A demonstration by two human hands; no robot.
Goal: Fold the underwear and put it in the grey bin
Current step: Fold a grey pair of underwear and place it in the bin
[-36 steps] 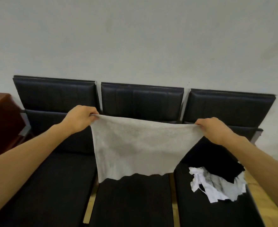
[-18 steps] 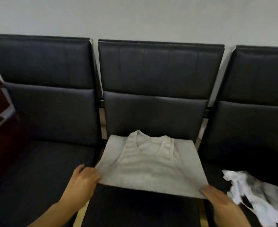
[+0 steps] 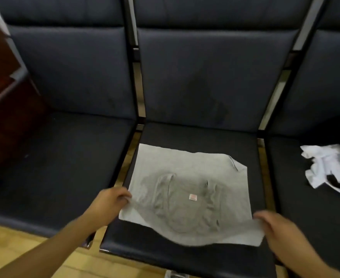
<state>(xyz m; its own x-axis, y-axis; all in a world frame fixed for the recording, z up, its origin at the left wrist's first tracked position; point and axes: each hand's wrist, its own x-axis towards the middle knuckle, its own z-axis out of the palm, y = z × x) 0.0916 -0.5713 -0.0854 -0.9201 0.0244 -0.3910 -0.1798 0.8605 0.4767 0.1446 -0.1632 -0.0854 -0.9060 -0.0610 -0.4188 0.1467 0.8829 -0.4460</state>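
Both forearms bare to the frame edge, no sleeves, left grip [image 3: 113,199] and right grip [image 3: 275,227] ungloved

We see the left seat [image 3: 61,157] bare, so lots of room at frame left. Center seat [image 3: 205,137] mostly covered by the grey undershirt [image 3: 185,177]. White crumpled cloth [image 3: 329,167] blocks the right seat; brown cabinet [image 3: 2,97] walls off far left.

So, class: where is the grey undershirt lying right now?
In the head view, the grey undershirt lies flat on the middle seat, its near corners held by the left hand and right hand.
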